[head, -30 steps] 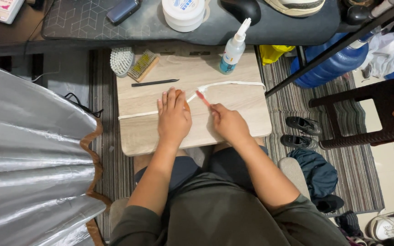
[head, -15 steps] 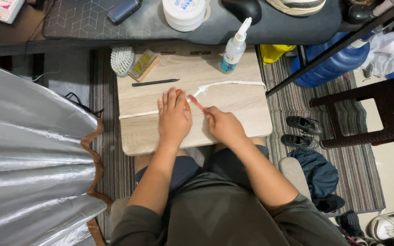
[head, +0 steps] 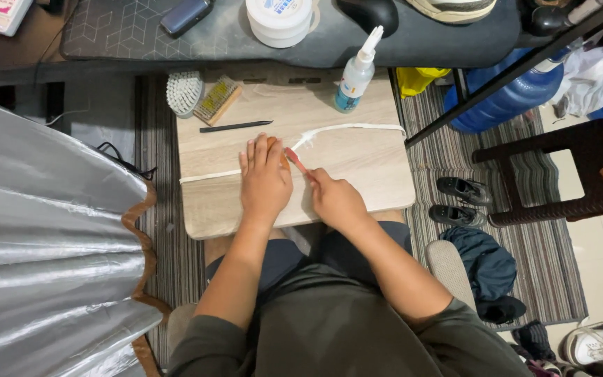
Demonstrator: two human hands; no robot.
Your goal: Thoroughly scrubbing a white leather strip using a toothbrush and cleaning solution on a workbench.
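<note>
Both hands (head: 301,188) shifted left — spray bottle (head: 354,73) behind.

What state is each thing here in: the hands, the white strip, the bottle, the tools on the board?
Left hand: flat, pressing the white strip to the wooden board.
Right hand: fingers closed on a small red tool, tip at the strip.
White strip: laid across the board.
Squeeze bottle: upright, capped.
Black tool: lying flat, untouched.
Two brushes: lying idle at the board's corner.
</note>
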